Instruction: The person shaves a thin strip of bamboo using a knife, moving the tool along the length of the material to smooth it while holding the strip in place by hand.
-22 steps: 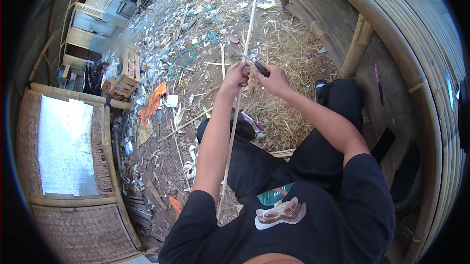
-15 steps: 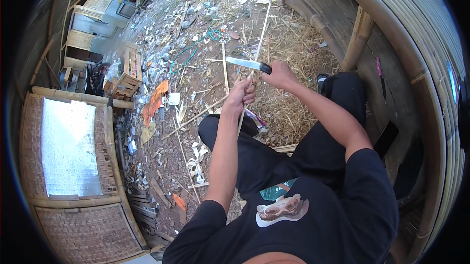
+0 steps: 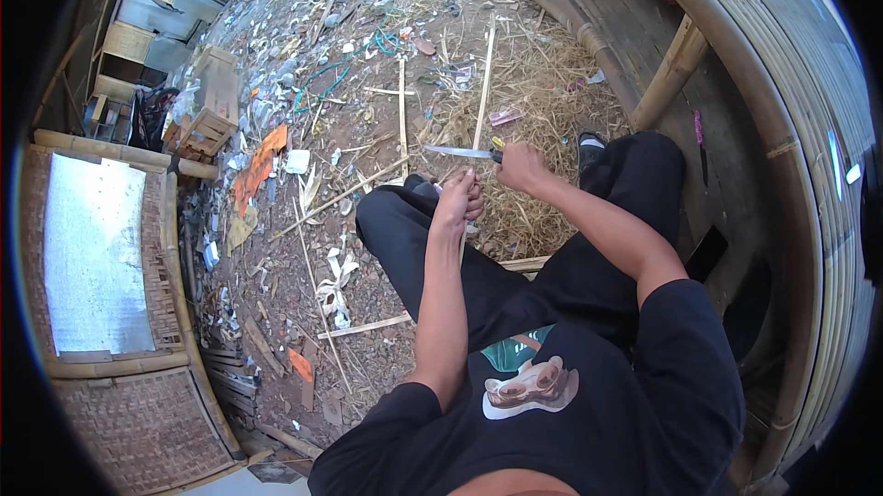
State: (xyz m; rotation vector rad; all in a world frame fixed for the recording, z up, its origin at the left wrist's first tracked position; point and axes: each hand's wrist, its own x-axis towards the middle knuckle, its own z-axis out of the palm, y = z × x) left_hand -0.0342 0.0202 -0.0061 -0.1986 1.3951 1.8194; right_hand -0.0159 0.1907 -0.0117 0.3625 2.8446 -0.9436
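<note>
fingers of left hand (image 3: 457,202) curled tight round thin bamboo strip (image 3: 483,91), gripping low end above black-trousered knees. right hand (image 3: 521,167) fisted on knife (image 3: 460,152) handle, blade flat, pointing left, crossing strip just above left hand. strip runs up and away over straw-littered ground (image 3: 368,64). bamboo bench (image 3: 736,82) at right.

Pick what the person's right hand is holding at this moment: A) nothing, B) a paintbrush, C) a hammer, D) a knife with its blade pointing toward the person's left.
D: the right hand grips a knife whose blade points left across the thin bamboo strip that the left hand holds.
</note>
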